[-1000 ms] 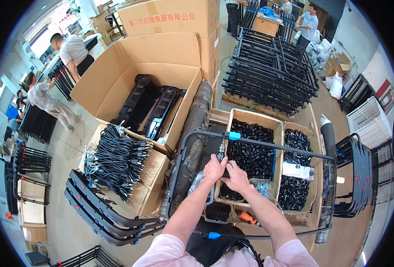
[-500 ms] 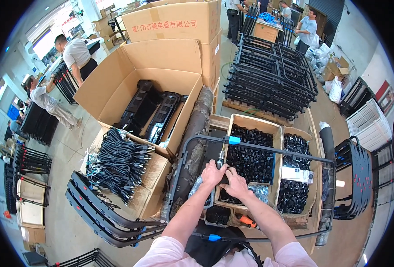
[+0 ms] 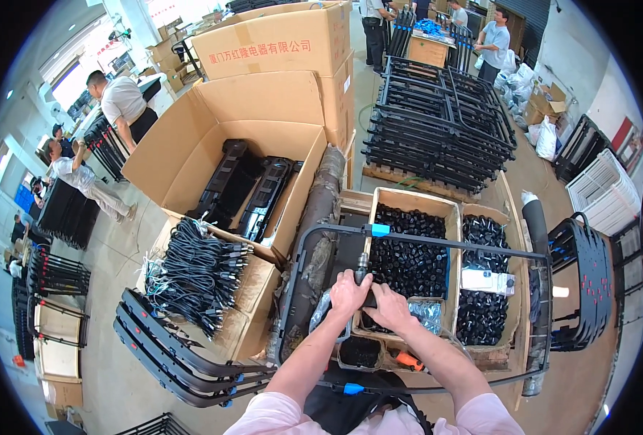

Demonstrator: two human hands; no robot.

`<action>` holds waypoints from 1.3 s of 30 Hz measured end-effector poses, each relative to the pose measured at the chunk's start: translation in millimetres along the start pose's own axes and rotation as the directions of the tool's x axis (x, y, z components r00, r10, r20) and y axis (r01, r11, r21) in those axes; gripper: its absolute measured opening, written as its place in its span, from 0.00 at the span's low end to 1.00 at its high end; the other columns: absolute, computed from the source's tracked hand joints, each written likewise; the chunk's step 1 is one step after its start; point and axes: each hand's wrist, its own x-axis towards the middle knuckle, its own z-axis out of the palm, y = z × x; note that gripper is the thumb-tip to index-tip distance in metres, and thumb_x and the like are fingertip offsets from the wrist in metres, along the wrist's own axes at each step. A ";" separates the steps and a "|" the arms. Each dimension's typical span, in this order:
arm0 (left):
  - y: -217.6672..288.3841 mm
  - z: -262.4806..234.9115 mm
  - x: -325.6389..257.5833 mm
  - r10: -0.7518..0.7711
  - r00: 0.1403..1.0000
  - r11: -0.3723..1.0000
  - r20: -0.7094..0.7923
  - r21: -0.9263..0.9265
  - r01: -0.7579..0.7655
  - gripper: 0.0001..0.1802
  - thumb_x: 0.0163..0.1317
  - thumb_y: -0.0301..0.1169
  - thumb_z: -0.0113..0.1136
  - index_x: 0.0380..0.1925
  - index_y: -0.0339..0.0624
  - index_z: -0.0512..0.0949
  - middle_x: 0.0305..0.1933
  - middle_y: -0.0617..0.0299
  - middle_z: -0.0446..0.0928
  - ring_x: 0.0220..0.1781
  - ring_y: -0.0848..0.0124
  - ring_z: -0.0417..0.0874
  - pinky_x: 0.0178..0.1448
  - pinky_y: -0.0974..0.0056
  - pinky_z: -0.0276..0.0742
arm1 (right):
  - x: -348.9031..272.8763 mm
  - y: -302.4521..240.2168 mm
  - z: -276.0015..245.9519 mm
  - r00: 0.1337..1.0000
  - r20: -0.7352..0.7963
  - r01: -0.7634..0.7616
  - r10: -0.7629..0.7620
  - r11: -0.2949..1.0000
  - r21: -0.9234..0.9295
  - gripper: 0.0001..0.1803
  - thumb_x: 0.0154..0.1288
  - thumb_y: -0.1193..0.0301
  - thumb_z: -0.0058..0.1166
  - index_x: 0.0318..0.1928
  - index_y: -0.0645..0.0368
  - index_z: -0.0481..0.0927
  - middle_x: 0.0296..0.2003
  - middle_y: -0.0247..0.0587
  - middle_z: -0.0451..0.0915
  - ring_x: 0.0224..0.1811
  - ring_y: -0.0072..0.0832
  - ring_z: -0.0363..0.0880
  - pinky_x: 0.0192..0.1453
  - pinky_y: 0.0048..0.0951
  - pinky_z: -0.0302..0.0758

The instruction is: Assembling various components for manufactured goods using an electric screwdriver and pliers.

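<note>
A metal-tipped dark tool is clasped by the left hand beside the parts box; the right hand is held against the left, its grip unclear. The box is crossed by a black frame; cables are heaped leftward.

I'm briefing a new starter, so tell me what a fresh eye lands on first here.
First, the left hand and right hand at the centre, together on a dark, metal-tipped tool. Around them spans a black frame with blue pieces, partly over a mass of small black parts. Up and to the left gapes a big open carton.
</note>
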 end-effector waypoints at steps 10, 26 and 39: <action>29.3 12.5 -7.9 0.028 0.997 0.999 0.072 0.017 -0.029 0.35 0.64 0.61 0.64 0.41 0.32 0.83 0.48 0.37 0.84 0.50 0.38 0.87 0.56 0.40 0.82 | -11.5 29.2 -20.1 0.993 0.066 -0.093 0.093 0.996 -0.004 0.45 0.53 0.60 0.72 0.67 0.66 0.67 0.50 0.65 0.84 0.49 0.60 0.86 0.54 0.53 0.83; 31.6 20.2 6.3 0.021 0.996 0.999 0.092 0.046 -0.026 0.35 0.65 0.60 0.63 0.43 0.32 0.81 0.50 0.37 0.84 0.51 0.38 0.87 0.56 0.40 0.83 | -2.2 42.5 -13.5 0.999 0.001 -0.047 0.047 0.999 -0.005 0.43 0.53 0.59 0.73 0.65 0.65 0.68 0.47 0.61 0.86 0.48 0.55 0.87 0.52 0.50 0.84; 40.3 18.0 17.2 -0.018 0.993 0.998 0.116 0.061 0.011 0.35 0.64 0.60 0.64 0.45 0.33 0.81 0.52 0.38 0.84 0.52 0.39 0.87 0.57 0.41 0.83 | 5.3 47.6 -15.9 0.999 -0.025 -0.031 0.032 0.999 0.030 0.46 0.53 0.59 0.74 0.68 0.65 0.66 0.41 0.61 0.87 0.45 0.55 0.88 0.50 0.51 0.84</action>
